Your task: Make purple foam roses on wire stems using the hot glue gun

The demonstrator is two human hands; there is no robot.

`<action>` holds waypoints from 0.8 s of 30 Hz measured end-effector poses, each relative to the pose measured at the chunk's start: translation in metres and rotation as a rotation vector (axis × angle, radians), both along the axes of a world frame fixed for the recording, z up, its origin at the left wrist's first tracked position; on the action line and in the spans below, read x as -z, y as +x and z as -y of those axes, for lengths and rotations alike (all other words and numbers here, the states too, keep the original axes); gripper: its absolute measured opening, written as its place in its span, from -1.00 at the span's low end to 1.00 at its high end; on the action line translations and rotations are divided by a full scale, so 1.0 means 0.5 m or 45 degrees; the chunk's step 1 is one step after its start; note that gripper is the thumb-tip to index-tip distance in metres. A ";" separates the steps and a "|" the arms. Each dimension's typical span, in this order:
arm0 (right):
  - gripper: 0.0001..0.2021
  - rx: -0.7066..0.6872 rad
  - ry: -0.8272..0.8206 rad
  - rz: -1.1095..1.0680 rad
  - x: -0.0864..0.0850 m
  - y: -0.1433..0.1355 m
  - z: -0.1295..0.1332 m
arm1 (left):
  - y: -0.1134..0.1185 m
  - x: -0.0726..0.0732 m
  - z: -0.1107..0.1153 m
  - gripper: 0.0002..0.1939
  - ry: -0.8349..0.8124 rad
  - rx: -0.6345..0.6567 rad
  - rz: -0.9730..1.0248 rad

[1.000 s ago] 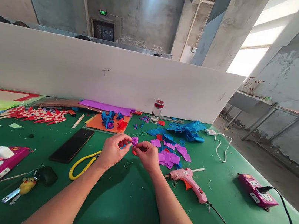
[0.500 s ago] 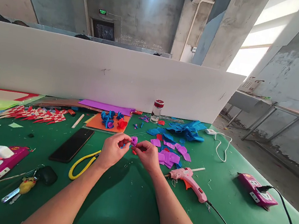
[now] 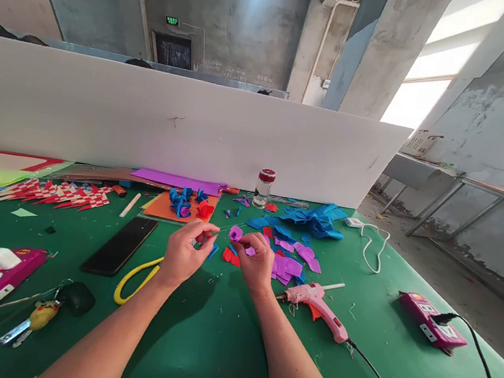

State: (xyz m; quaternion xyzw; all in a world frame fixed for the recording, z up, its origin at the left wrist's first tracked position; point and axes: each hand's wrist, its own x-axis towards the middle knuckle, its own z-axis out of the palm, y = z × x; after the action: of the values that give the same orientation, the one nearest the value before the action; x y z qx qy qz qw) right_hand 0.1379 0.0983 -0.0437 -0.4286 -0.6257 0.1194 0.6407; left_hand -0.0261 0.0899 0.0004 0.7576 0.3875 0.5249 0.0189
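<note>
right fingers (image 3: 252, 239): hold purple flower (image 3: 235, 233) | left fingers (image 3: 202, 228): near, apart

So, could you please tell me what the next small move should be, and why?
I'd probably have the left hand take the purple paper flower: the right hand alone pinches it, with the left close by but apart. That could free the right for the purple pieces and pink glue gun, both lying on its side.

Grey concrete wall (image 3: 251, 31) (green exit sign (image 3: 171, 21) above a dark doorway (image 3: 174, 51)), bright window (image 3: 419, 100) at right.
</note>
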 end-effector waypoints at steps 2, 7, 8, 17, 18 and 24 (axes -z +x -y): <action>-0.91 0.043 0.060 -0.007 -0.003 0.001 0.002 | 0.000 -0.001 0.005 -0.89 0.049 0.031 0.018; -0.90 0.086 0.120 0.076 -0.003 0.003 0.003 | 0.001 0.000 0.012 -0.89 0.153 0.130 -0.046; -0.90 0.099 0.117 0.100 -0.002 0.003 0.003 | 0.001 0.000 0.013 -0.89 0.181 0.150 -0.068; -0.89 0.137 0.044 0.248 0.000 0.002 0.009 | 0.006 0.012 0.013 -0.82 0.266 0.180 -0.235; -0.89 0.136 0.042 0.255 0.001 0.001 0.009 | 0.006 0.014 0.012 -0.81 0.272 0.180 -0.249; -0.88 0.161 0.029 0.318 0.005 -0.004 0.007 | 0.007 0.018 0.009 -0.78 0.284 0.138 -0.304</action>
State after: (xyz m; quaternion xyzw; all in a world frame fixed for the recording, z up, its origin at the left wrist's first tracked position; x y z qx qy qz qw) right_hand 0.1361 0.0949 -0.0462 -0.4713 -0.6737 0.0175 0.5690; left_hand -0.0225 0.0856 -0.0089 0.8318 0.2849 0.4690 -0.0833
